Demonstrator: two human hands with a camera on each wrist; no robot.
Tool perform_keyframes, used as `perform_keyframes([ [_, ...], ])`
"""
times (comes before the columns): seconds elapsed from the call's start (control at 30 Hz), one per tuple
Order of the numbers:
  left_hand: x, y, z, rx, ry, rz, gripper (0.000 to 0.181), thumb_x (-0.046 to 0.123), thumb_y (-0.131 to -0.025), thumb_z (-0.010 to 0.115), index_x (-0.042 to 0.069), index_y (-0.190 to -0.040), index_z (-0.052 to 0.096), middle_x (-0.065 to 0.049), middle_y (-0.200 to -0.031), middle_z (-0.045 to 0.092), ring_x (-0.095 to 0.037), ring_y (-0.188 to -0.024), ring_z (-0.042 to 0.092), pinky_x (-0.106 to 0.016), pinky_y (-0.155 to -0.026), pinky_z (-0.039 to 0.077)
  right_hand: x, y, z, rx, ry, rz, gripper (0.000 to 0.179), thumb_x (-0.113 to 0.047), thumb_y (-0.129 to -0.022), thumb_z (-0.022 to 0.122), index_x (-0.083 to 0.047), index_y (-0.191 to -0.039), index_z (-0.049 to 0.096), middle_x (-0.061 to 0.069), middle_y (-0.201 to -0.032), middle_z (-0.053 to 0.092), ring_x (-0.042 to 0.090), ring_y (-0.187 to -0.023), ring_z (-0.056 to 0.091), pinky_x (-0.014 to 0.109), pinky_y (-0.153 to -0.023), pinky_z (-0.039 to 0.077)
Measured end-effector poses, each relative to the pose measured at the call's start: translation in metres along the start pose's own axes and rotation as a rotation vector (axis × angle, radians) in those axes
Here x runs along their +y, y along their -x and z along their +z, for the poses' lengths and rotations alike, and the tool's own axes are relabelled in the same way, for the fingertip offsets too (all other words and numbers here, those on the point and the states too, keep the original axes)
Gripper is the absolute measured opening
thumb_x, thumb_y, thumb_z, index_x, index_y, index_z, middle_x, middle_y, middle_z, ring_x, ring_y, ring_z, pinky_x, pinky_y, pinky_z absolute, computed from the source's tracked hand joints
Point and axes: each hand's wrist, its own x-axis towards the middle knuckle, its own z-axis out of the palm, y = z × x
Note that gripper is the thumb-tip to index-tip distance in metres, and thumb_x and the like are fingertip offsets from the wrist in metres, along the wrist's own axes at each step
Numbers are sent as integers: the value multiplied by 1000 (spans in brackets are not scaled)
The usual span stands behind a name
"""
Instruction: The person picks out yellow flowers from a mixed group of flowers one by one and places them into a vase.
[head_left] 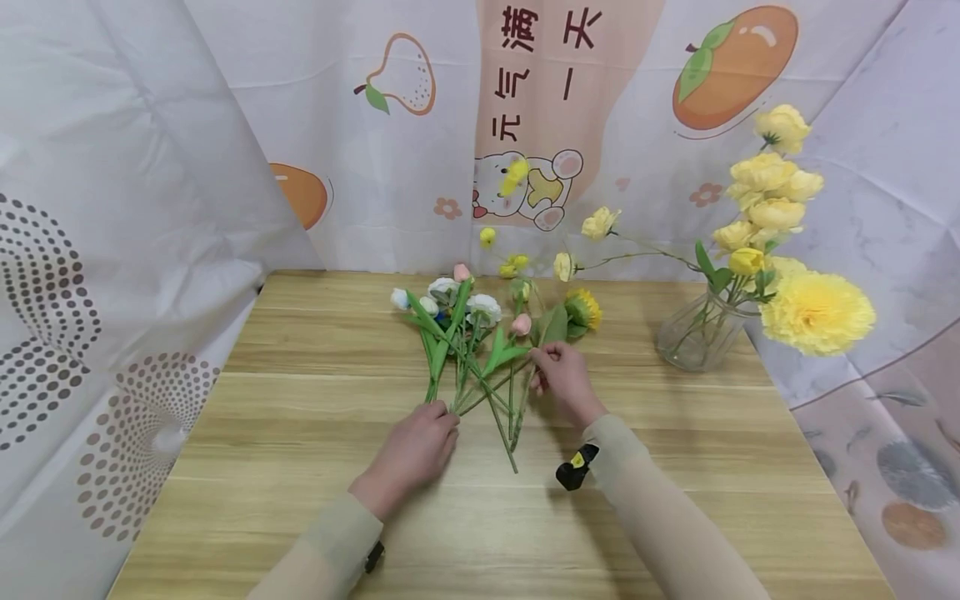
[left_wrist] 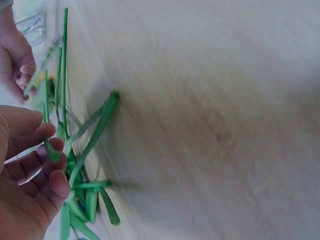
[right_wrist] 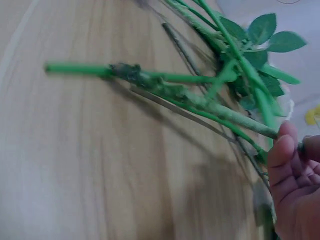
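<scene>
In the head view, artificial flowers with white blooms (head_left: 483, 310), pink tulips (head_left: 521, 325) and a yellow sunflower (head_left: 583, 310) lie on the table, their green stems crossing toward me. My right hand (head_left: 561, 379) pinches a green stem (right_wrist: 245, 121) between thumb and finger, its lower end angled toward me. Which bloom tops that stem I cannot tell. My left hand (head_left: 420, 446) is at the lower stem ends on the left. The left wrist view has its fingers curled about a thin green stem (left_wrist: 52, 151), with other stems (left_wrist: 95, 137) beside them.
A clear glass vase (head_left: 693, 333) with yellow flowers (head_left: 776, 212) stands at the table's right; a large yellow bloom (head_left: 817, 312) hangs over its side. Small yellow flowers (head_left: 513, 265) rise at the back, near the printed curtain (head_left: 337, 242). The wooden table (head_left: 277, 467) extends around the hands.
</scene>
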Motion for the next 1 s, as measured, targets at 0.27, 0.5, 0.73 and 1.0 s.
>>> perform_keyframes([
  [0.27,-13,5,-4,20,-86,-75,19,21,-97,69,6,-108,76,-5,-94,64,-22,-82,57,-38,-71,54,-20,1,-13,112,19,-136,19,-18,-104,61,0,-110,56,16,-85,68,11,-49,56,28,-46,50],
  [0.5,-26,9,-8,57,-126,-121,22,22,-96,71,6,-110,76,-8,-96,65,-25,-82,58,-39,-69,54,-36,1,-35,255,294,-332,21,-19,-102,65,-2,-112,68,15,-90,68,14,-60,55,22,-51,45],
  [0.73,-36,12,-13,42,-88,-166,24,22,-98,69,7,-116,75,-8,-103,66,-27,-90,60,-43,-76,55,-56,4,-54,372,486,-521,19,-16,-101,66,1,-109,70,17,-94,71,21,-71,59,20,-57,43],
  [1.0,-53,21,-22,11,41,-143,27,22,-98,70,10,-122,71,-11,-131,61,-35,-116,59,-53,-98,51,-76,10,-75,474,659,-855,13,-8,-96,72,4,-101,70,17,-83,69,23,-64,57,33,-59,43],
])
